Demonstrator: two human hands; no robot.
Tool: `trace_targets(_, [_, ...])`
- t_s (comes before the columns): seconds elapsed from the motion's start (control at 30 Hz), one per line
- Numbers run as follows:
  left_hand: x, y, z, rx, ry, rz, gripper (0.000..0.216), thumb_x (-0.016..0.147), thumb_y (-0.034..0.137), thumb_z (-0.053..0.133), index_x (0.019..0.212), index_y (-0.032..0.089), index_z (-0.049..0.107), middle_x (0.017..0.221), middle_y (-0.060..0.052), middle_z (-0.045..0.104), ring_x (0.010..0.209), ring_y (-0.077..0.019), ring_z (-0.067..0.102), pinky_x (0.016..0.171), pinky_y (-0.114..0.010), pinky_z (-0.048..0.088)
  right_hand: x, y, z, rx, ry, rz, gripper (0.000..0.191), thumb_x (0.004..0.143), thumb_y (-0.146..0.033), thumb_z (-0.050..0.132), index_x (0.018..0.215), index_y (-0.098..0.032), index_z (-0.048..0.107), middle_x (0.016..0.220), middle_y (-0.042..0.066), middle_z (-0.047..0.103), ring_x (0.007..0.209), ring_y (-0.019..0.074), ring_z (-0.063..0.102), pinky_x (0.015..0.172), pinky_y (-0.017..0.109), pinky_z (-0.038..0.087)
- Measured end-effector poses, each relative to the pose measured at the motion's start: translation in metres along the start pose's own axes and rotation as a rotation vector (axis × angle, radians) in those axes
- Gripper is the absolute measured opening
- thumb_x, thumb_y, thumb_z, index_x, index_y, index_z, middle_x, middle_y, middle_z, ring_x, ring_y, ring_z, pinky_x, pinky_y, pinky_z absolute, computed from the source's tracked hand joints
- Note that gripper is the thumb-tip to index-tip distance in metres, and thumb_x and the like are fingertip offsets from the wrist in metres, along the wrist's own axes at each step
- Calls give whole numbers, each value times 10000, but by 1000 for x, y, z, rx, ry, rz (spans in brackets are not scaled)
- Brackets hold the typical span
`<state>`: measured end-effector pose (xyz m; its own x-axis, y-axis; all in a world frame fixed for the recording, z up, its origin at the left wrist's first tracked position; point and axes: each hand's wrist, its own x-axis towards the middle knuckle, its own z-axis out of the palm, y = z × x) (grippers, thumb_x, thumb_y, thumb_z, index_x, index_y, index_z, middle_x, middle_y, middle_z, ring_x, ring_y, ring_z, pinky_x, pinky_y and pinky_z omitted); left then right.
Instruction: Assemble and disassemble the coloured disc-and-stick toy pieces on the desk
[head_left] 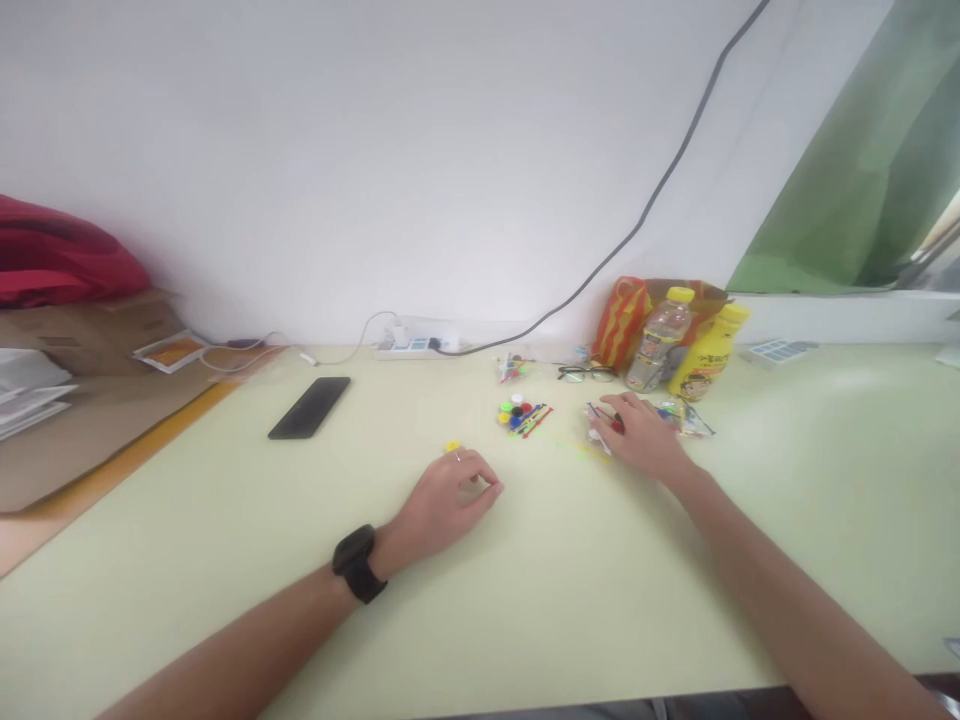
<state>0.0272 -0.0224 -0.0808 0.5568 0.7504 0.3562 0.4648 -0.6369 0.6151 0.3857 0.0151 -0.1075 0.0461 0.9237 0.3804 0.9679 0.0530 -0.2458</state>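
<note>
My left hand (444,505) rests on the pale table with its fingers curled. Thumb and index finger come together at the tips, and nothing shows between them. Just beyond its knuckles lies a small yellow piece (453,446). Over a small cluster of plastic pieces (595,436), my right hand (636,432) reaches down with bent fingers. A thin blue stick (595,410) is at its fingertips; what the fingers grip is partly hidden. Between the hands lies a group of coloured discs (513,410) beside several coloured sticks (532,422).
A clear bag of pieces (513,368), eyeglasses (587,374), a bottle (660,340), a yellow pouch (709,355) and a red-yellow bag (621,322) stand or lie behind. More pieces (690,418) lie right. A phone (310,408), power strip (416,344) and cardboard box (90,335) are leftward.
</note>
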Motion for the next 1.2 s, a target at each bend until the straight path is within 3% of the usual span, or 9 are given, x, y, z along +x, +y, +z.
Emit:
trace_targets(0.23, [4,-4,-5,33,124,-32,115,968,291,612,896,237,684,898,-14,714,861,-178,630,785,-317,493,1,-7,-2,44,-137,-70,111,896,-233,546,907,-198,651,948,79,680,902,226,628,763,325,425])
trace_targets(0.43, [11,-12,-14,8,290,-163,300,1022,407,509,877,212,685,890,-21,742,782,-172,633,722,-308,482,-9,-13,-19,-49,-191,-51,57,858,-255,607,885,-220,643,923,41,694,828,215,631,659,312,354])
trace_targets(0.6, [14,-21,-24,6,349,-263,419,1077,445,354,944,214,676,961,-28,737,862,-191,654,736,-308,487,-11,-22,-22,-146,-30,-81,183,909,-375,621,1003,-220,646,1033,91,700,971,291,646,744,368,398])
trace_targets(0.7, [13,-26,-25,195,282,-239,325,1061,436,400,1040,232,652,1063,-45,705,972,-228,643,806,-336,496,-14,-35,-18,-138,19,-135,170,952,-353,578,1042,-221,634,1041,106,698,1017,303,632,802,392,421])
trace_targets(0.8, [10,-34,-22,413,173,-217,250,992,423,540,1130,234,629,1143,-79,645,1017,-268,635,828,-369,503,-21,-54,-13,-128,-59,-198,127,964,-279,558,1056,-222,625,1054,106,695,995,282,625,785,372,425])
trace_targets(0.87, [9,-38,-20,457,106,-216,252,989,406,542,1140,220,621,1118,-89,620,944,-259,643,803,-376,510,-27,-65,-8,-151,-119,-224,85,963,-220,550,1010,-222,620,1038,105,693,970,268,620,748,352,421])
trace_targets(1.03, [9,-35,-20,275,-58,-107,246,1045,368,450,1094,223,643,1063,-71,623,888,-217,646,816,-355,508,-33,-75,-3,-209,-163,-251,163,942,-82,510,902,-213,599,987,119,686,922,263,627,711,341,408])
trace_targets(1.2, [9,-22,-19,124,-137,-42,224,1032,379,505,1059,247,684,1055,-57,645,917,-213,646,794,-331,507,-37,-81,-13,-51,-263,-210,173,913,-57,504,855,-211,558,952,78,666,866,226,637,677,313,368])
